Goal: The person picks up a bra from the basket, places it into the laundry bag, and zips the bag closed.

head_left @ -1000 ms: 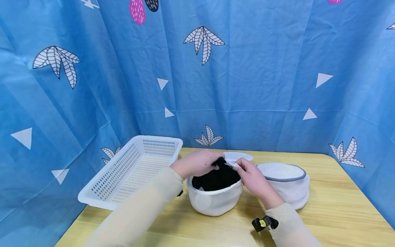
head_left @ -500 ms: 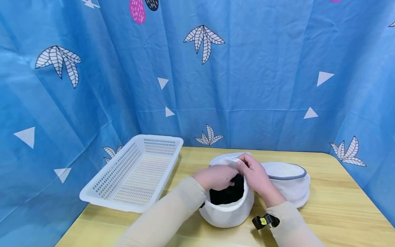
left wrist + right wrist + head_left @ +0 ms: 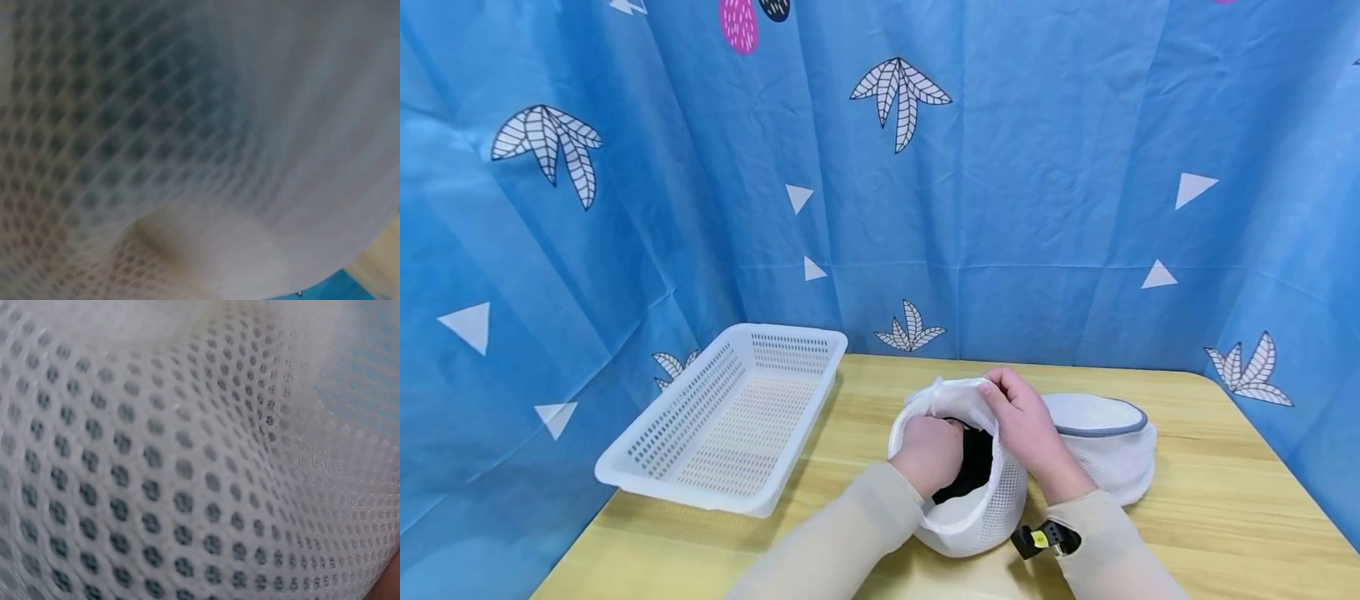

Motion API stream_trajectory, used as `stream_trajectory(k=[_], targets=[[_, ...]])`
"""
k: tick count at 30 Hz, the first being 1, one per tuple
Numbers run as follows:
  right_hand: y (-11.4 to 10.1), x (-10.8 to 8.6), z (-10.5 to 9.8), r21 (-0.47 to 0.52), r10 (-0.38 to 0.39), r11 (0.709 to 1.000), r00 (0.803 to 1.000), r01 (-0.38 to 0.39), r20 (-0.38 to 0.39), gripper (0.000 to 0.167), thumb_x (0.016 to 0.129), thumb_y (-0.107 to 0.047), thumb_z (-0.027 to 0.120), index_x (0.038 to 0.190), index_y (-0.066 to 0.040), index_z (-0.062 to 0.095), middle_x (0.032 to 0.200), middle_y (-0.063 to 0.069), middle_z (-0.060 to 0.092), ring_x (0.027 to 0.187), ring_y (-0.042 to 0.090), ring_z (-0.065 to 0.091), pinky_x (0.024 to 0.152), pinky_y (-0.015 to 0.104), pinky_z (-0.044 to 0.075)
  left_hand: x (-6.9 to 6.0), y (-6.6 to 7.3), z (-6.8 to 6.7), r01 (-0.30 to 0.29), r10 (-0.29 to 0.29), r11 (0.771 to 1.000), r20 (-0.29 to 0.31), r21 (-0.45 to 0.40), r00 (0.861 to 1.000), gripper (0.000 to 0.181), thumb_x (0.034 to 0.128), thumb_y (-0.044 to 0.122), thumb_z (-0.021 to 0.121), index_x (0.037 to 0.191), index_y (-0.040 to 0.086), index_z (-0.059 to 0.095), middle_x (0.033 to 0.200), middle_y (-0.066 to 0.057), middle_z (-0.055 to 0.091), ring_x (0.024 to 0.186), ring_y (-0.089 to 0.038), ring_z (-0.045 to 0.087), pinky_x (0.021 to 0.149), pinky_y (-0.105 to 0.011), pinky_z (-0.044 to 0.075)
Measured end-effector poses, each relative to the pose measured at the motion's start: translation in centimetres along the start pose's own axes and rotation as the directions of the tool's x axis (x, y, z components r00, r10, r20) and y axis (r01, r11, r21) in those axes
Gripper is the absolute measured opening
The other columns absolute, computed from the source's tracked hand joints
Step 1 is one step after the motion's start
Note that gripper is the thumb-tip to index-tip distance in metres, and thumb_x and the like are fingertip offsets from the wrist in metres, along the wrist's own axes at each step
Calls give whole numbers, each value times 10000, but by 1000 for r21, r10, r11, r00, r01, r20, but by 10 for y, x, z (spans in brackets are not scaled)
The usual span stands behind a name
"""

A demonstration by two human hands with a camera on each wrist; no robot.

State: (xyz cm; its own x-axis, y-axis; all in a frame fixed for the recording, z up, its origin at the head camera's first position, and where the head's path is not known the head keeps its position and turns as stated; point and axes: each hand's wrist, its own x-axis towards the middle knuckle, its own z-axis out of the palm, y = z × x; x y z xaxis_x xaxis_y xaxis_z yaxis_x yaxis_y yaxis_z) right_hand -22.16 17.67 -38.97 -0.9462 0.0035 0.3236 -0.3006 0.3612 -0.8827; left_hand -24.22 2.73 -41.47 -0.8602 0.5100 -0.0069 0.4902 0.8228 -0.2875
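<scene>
A round white mesh laundry bag (image 3: 1009,504) stands tilted on the table, its mouth toward me, with black cloth (image 3: 977,458) inside. Through that mouth reaches my left hand (image 3: 932,450), in among the black cloth; its fingertips are hidden. My right hand (image 3: 1024,417) pinches the bag's rim at the upper right between thumb and fingers. White mesh of the laundry bag (image 3: 125,125) fills nearly all of the left wrist view, blurred. The right wrist view is likewise covered by the bag's mesh (image 3: 125,456), and neither wrist view shows the fingers at work.
A second white mesh bag (image 3: 1108,458) with a grey edge sits just right of my right hand. To the left stands a white slotted plastic basket (image 3: 677,498). Behind the wooden table (image 3: 1217,467) hangs a blue patterned curtain (image 3: 1037,208).
My left hand has moved rightward and down into the bag with the black cloth. The bag has shifted right and tipped toward me. My right hand has lifted its rim.
</scene>
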Motion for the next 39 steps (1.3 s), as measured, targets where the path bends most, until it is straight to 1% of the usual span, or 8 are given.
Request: stream_trajectory(k=[6, 11, 18, 20, 23, 26, 31, 39], targets=[[-1, 1, 1, 49, 41, 998, 999, -42, 8, 260, 1077, -292, 510, 1077, -41, 581, 912, 84, 531, 868, 213, 507, 778, 308, 411, -9, -3, -9, 64, -61, 989, 29, -133, 998, 519, 895, 549, 709, 1223, 161, 599, 853, 11, 688, 829, -182, 673, 681, -339, 528], [-1, 1, 3, 104, 68, 992, 997, -70, 22, 270, 1086, -280, 489, 1064, -18, 550, 997, 108, 540, 947, 233, 506, 828, 314, 404, -29, -19, -35, 55, -57, 954, 0, -296, 998, 534, 881, 537, 735, 1228, 155, 597, 958, 7, 705, 915, -179, 683, 710, -387, 543], [-2, 1, 3, 148, 78, 986, 997, -82, 29, 252, 1085, -243, 495, 1051, 3, 537, 1006, 128, 544, 943, 239, 511, 817, 305, 421, -42, -54, -54, -152, 80, 885, -177, -440, 981, 358, 873, 344, 788, 1157, 174, 653, 1063, 44, 694, 955, -148, 652, 824, -373, 535], [-1, 2, 2, 135, 79, 987, 996, -82, 28, 257, 1083, -257, 500, 1056, -4, 535, 1019, 137, 551, 947, 245, 521, 823, 310, 430, -39, -64, -56, -160, 61, 870, -221, -466, 973, 321, 875, 315, 790, 1136, 181, 662, 1075, 47, 674, 949, -151, 629, 813, -381, 527], [1, 3, 1, 108, 76, 991, 996, -79, 35, 242, 1078, -256, 512, 1076, -15, 541, 1041, 133, 572, 950, 238, 534, 833, 309, 439, -35, -77, -56, -38, -91, 858, -224, -513, 970, 365, 883, 360, 777, 1178, 177, 662, 1094, 19, 652, 943, -189, 618, 767, -416, 522], [3, 3, -1, 67, 76, 995, 996, -79, 42, 235, 1074, -264, 523, 1093, -32, 547, 1055, 126, 589, 949, 243, 539, 839, 321, 442, -32, -86, -47, 105, -208, 834, -134, -542, 969, 457, 865, 466, 770, 1176, 156, 643, 1039, -14, 648, 906, -229, 624, 731, -440, 504], [3, 2, -5, 45, 89, 995, 995, -90, 33, 241, 1072, -274, 527, 1122, -40, 561, 1076, 129, 605, 950, 244, 539, 836, 320, 445, -24, -96, -30, 129, -157, 805, 1, -579, 988, 378, 896, 472, 727, 1063, 147, 628, 849, 13, 636, 762, -202, 600, 676, -396, 479], [-1, 3, -14, 58, 131, 990, 991, -131, 5, 265, 1076, -267, 518, 1164, -22, 569, 1158, 141, 597, 1000, 241, 528, 856, 265, 432, -20, -110, -25, 17, -184, 608, -121, -794, 975, 139, 998, 257, 604, 921, 167, 532, 789, -17, 579, 707, -185, 554, 620, -338, 466]])
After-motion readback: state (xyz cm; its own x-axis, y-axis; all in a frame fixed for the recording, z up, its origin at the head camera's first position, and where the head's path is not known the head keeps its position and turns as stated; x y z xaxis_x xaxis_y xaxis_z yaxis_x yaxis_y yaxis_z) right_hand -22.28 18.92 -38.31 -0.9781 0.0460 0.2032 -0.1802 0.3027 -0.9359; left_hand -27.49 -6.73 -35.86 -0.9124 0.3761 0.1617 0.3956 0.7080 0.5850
